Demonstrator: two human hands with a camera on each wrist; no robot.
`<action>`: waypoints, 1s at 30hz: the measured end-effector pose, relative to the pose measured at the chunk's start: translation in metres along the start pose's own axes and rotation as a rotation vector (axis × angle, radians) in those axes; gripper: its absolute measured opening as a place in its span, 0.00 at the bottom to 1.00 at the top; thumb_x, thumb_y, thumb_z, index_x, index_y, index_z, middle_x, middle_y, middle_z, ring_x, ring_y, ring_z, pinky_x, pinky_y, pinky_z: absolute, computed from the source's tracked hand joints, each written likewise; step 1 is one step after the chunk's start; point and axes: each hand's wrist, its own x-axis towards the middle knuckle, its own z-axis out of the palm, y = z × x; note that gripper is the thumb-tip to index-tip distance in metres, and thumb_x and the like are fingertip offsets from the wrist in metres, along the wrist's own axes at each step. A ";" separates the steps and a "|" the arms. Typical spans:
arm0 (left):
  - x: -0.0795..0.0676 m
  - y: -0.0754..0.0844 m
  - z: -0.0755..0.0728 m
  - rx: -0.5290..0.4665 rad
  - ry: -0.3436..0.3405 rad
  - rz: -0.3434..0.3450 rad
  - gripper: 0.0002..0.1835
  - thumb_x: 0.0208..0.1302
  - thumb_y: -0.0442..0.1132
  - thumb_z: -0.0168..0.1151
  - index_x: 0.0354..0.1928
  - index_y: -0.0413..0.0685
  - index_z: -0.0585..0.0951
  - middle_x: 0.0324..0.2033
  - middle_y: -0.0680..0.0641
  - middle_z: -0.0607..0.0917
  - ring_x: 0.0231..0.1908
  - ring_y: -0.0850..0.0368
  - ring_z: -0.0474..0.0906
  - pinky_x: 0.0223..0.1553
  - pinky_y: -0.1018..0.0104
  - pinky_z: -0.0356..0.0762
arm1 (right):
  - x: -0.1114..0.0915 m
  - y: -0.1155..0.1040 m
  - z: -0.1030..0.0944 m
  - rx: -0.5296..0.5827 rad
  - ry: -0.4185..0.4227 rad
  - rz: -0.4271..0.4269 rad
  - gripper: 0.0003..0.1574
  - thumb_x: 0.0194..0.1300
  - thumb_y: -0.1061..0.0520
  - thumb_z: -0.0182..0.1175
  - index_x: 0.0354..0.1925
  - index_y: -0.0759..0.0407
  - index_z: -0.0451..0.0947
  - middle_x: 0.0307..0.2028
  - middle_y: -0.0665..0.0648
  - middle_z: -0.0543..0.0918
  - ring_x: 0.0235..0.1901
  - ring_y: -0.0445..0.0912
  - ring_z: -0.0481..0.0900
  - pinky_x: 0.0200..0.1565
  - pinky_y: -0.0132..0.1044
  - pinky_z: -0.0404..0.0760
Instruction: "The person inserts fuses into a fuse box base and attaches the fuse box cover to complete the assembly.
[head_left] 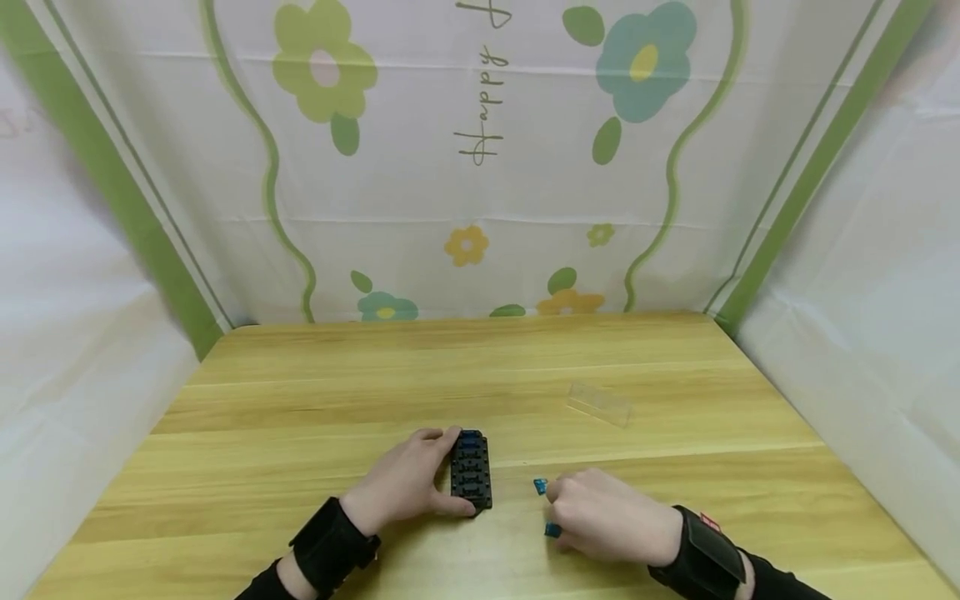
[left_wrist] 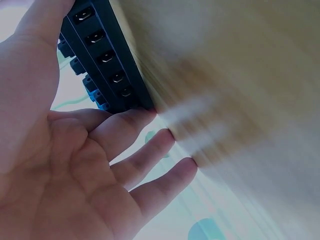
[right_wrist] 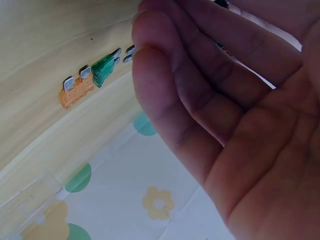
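Note:
A black fuse box (head_left: 471, 479) lies on the wooden table, with blue fuses (head_left: 469, 439) seated at its far end and a row of bare slots nearer me. My left hand (head_left: 408, 477) holds the box between thumb and forefinger, at its near and far ends; the other fingertips (left_wrist: 185, 167) touch the table. My right hand (head_left: 603, 518) has curled fingers and pinches a blue blade fuse (head_left: 552, 530). Another blue-green fuse (head_left: 541, 486) lies beside its knuckles. The right wrist view shows an orange blade fuse (right_wrist: 76, 92) and a green one (right_wrist: 103, 70) on the table; the right fingertips are partly hidden there.
A clear plastic cover (head_left: 598, 404) lies on the table (head_left: 337, 392) beyond my right hand. White cloth with printed flowers (head_left: 467, 246) hangs behind the table, and plain cloth hangs at both sides.

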 end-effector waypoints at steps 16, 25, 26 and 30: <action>-0.001 0.001 -0.001 0.001 0.004 0.001 0.58 0.46 0.74 0.61 0.71 0.42 0.61 0.60 0.35 0.70 0.60 0.42 0.66 0.55 0.50 0.68 | 0.000 -0.002 -0.001 0.010 0.012 -0.012 0.13 0.53 0.52 0.70 0.22 0.47 0.75 0.22 0.40 0.61 0.19 0.32 0.55 0.19 0.21 0.54; -0.001 0.001 0.001 -0.001 0.005 0.000 0.58 0.46 0.74 0.61 0.71 0.41 0.61 0.60 0.35 0.69 0.60 0.42 0.66 0.55 0.50 0.68 | 0.000 -0.002 0.005 -0.012 0.054 -0.031 0.16 0.54 0.50 0.70 0.20 0.46 0.72 0.21 0.40 0.59 0.18 0.32 0.54 0.18 0.21 0.51; -0.001 0.001 0.001 0.000 0.003 -0.002 0.58 0.46 0.74 0.61 0.71 0.41 0.61 0.60 0.35 0.69 0.60 0.42 0.66 0.55 0.50 0.68 | 0.000 -0.002 0.005 -0.012 0.055 -0.033 0.15 0.54 0.50 0.70 0.20 0.46 0.73 0.21 0.40 0.59 0.18 0.32 0.54 0.18 0.21 0.52; -0.001 0.002 0.001 0.006 0.000 -0.008 0.58 0.45 0.75 0.61 0.71 0.41 0.61 0.60 0.35 0.69 0.60 0.42 0.66 0.55 0.50 0.68 | 0.000 -0.002 0.005 -0.003 0.054 -0.035 0.14 0.53 0.51 0.70 0.21 0.47 0.74 0.22 0.39 0.60 0.18 0.32 0.55 0.18 0.21 0.53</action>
